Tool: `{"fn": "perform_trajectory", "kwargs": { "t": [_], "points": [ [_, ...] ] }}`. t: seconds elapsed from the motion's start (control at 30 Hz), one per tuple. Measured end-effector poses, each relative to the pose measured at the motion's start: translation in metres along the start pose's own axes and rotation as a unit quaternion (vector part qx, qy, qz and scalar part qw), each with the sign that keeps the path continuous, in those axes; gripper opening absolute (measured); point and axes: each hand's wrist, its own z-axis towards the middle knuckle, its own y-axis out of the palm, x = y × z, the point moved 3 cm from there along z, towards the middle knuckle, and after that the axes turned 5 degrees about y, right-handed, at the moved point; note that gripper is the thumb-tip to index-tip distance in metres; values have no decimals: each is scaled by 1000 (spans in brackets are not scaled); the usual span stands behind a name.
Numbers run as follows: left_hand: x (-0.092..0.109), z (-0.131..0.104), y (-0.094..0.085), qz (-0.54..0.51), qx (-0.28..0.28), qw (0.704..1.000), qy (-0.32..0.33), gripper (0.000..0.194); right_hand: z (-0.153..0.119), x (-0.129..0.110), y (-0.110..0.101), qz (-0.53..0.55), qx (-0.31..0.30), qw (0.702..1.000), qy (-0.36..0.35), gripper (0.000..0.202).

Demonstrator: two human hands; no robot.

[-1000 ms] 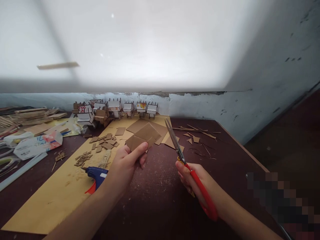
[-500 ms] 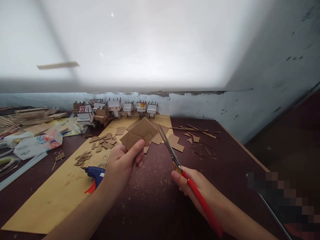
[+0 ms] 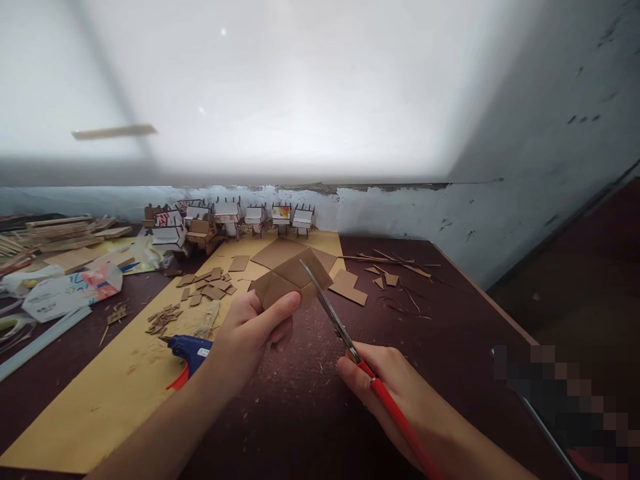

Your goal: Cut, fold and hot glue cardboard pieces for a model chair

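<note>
My left hand (image 3: 267, 317) pinches a piece of brown cardboard (image 3: 280, 280) with a line across it, thumb on top, held above the table. In my right hand (image 3: 385, 373) is a pair of scissors (image 3: 395, 407) with red handles, its blades pointing up and to the left. The blade tips overlap the right part of the cardboard; whether they cut into it I cannot tell. Beyond the held piece, larger flat cardboard sheets (image 3: 273, 253) and an L-shaped cardboard piece (image 3: 350, 288) lie on the table.
A blue glue gun (image 3: 187, 350) rests left of my left forearm on a yellow board (image 3: 95, 393), near small cardboard cuttings (image 3: 213, 287). Several small cardboard chair models (image 3: 255, 217) stand along the wall. Thin strips (image 3: 400, 260) lie at right, wooden sticks (image 3: 60, 230) at left.
The cardboard in my left hand has turned and shifted slightly right and down. My right hand has moved a little left, bringing the scissor blades over the cardboard's right side.
</note>
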Motion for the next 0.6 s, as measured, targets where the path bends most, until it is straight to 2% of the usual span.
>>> {"fn": "perform_trajectory", "kwargs": {
  "t": [0.37, 0.6],
  "points": [
    [-1, 1, 2, 12, -8, 1000, -12, 46, 0, 3, 1, 8, 1, 1000, 18, 48],
    [0, -1, 2, 15, -14, 1000, -12, 50, 1, 6, -1, -90, 34, 995, 17, 55]
  ]
}}
